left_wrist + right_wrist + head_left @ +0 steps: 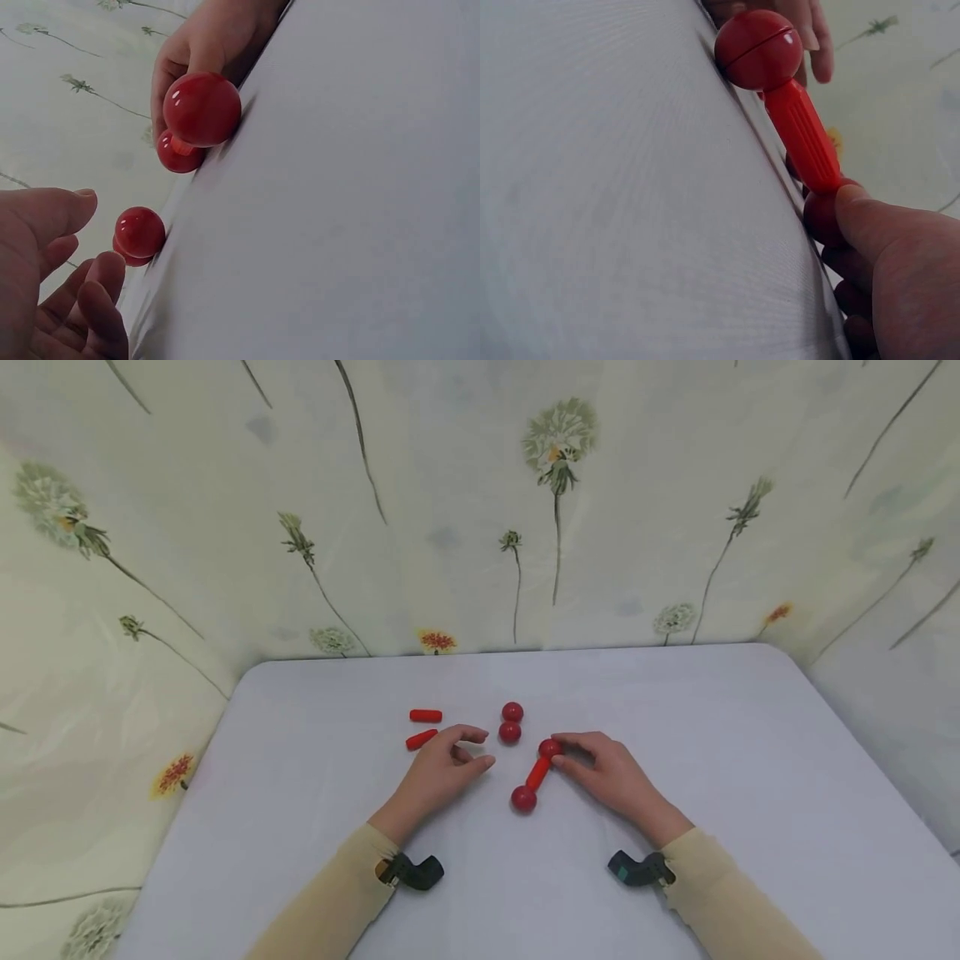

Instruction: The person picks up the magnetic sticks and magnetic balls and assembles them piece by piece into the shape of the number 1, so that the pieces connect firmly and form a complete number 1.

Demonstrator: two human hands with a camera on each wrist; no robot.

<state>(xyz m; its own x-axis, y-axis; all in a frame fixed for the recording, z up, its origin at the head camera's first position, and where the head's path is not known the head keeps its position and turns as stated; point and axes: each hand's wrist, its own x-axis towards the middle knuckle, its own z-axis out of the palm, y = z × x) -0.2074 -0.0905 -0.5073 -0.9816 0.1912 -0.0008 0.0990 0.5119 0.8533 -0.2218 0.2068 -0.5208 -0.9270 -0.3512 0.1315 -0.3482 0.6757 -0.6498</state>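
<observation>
A dumbbell-shaped piece lies on the table, made of a red rod (537, 772) with a dark red ball at each end. My right hand (611, 781) pinches its far ball (826, 217) between thumb and fingers, while the near ball (523, 799) points toward me. To the left, my left hand (442, 768) hovers over the table with loosely bent fingers and nothing between them. Two loose red balls (511, 722) sit together just beyond its fingertips. Beside that hand lie two short red rods, the far rod (426, 716) and the near rod (422, 740), which the hand partly overlaps in the head view.
The white table (750, 735) has rounded far corners. Behind it and at its sides hangs a pale cloth (450, 485) printed with dandelions. Each sleeve carries a dark wrist mount, the left mount (420, 872) and the right mount (633, 868).
</observation>
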